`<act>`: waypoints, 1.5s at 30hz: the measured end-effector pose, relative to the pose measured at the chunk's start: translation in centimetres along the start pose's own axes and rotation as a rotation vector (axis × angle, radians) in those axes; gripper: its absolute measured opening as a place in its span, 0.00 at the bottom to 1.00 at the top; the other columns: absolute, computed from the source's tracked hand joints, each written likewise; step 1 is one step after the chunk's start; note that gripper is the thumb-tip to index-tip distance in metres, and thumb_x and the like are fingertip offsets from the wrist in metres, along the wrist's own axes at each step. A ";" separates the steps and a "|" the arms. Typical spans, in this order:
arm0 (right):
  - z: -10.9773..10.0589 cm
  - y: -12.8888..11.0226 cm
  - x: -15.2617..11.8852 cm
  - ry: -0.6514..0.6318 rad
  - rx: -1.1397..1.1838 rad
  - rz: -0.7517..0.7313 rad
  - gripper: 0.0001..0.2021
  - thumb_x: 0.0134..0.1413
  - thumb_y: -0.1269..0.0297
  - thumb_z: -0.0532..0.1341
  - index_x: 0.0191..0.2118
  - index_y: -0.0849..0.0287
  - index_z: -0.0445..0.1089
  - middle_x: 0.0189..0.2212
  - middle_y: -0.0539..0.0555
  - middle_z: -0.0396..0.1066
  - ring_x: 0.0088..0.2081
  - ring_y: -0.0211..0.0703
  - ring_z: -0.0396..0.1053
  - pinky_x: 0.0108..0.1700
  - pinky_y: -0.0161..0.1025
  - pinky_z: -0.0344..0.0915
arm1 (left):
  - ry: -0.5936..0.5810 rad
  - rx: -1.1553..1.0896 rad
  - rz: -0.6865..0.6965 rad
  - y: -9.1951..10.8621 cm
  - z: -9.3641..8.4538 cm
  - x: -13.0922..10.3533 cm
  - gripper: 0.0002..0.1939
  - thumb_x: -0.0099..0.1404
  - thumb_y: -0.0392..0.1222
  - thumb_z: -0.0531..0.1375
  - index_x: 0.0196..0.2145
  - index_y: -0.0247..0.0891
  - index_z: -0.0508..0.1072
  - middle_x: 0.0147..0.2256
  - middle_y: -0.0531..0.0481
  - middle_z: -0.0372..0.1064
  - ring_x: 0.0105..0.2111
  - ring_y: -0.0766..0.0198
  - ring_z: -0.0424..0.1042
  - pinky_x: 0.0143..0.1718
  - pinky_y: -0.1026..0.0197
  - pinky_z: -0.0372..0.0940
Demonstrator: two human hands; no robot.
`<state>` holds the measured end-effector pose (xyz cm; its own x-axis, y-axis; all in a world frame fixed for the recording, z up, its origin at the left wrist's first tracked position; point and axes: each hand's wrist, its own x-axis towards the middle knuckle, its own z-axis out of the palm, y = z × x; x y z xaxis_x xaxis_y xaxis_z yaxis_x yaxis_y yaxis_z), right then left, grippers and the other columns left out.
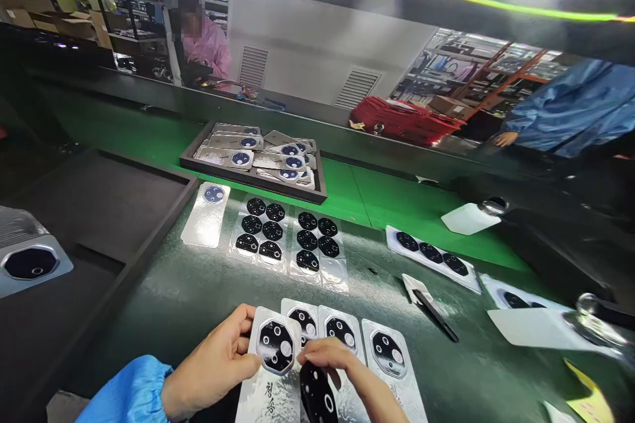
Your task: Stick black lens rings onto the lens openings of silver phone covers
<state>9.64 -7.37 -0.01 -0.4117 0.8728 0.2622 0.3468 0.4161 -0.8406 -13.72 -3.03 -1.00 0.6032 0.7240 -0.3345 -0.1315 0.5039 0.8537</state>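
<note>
Four silver panels (pixel 407 386) sit nearest us — left hand (pixel 213 362) grips the leftmost. We record right hand (pixel 350 367) fingers closed on a black disc (pixel 317 396).

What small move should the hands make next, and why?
Perhaps turn the black ringed plate flatter, towards the octagon on the silver card: the right hand holds the plate tilted, while the left hand holds that card's edge.
</note>
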 end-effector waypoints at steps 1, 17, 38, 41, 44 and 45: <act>-0.3 -0.2 0.0 0.021 -0.019 0.016 0.21 0.62 0.45 0.54 0.54 0.52 0.62 0.47 0.60 0.70 0.46 0.53 0.71 0.37 0.41 0.69 | 0.002 -0.003 -0.005 0.1 0.0 0.0 0.16 0.57 0.31 0.60 0.43 0.39 0.64 0.50 0.45 0.66 0.40 0.61 0.73 0.42 0.57 0.63; -2.0 0.6 0.9 0.076 -0.392 0.092 0.18 0.57 0.68 0.59 0.53 0.53 0.59 0.49 0.57 0.62 0.43 0.43 0.69 0.41 0.38 0.70 | 0.001 -0.036 -0.047 0.3 -0.3 0.0 0.18 0.55 0.32 0.60 0.44 0.38 0.65 0.47 0.46 0.70 0.41 0.59 0.72 0.45 0.55 0.62; -1.9 0.3 1.8 0.045 -0.472 0.054 0.20 0.55 0.69 0.59 0.53 0.54 0.59 0.49 0.57 0.63 0.40 0.42 0.70 0.39 0.37 0.72 | 0.021 -0.045 -0.040 0.0 -0.5 0.1 0.18 0.55 0.32 0.60 0.44 0.38 0.65 0.45 0.47 0.72 0.44 0.57 0.72 0.45 0.55 0.62; -1.8 0.2 2.0 0.052 -0.466 0.040 0.20 0.54 0.70 0.59 0.53 0.54 0.59 0.48 0.57 0.63 0.39 0.42 0.70 0.38 0.37 0.73 | 0.030 -0.034 -0.051 0.5 -0.3 0.0 0.17 0.56 0.32 0.60 0.44 0.38 0.65 0.45 0.47 0.72 0.43 0.58 0.72 0.46 0.55 0.63; -1.7 0.2 2.1 0.044 -0.461 0.042 0.21 0.54 0.71 0.59 0.53 0.54 0.58 0.49 0.58 0.63 0.40 0.43 0.70 0.39 0.38 0.73 | 0.044 -0.022 -0.061 0.8 0.0 -0.1 0.17 0.57 0.32 0.60 0.44 0.39 0.65 0.47 0.46 0.71 0.43 0.57 0.73 0.46 0.54 0.63; -1.7 0.2 2.1 0.041 -0.459 0.043 0.21 0.54 0.71 0.59 0.53 0.54 0.58 0.49 0.58 0.63 0.41 0.43 0.70 0.39 0.38 0.73 | 0.048 -0.019 -0.057 0.8 0.0 -0.1 0.17 0.57 0.32 0.60 0.44 0.39 0.65 0.47 0.46 0.70 0.44 0.57 0.73 0.46 0.54 0.63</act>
<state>10.28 -4.99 1.15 -0.3584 0.8973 0.2577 0.7038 0.4411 -0.5569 -13.91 -2.72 -0.28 0.5720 0.7152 -0.4016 -0.1132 0.5538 0.8249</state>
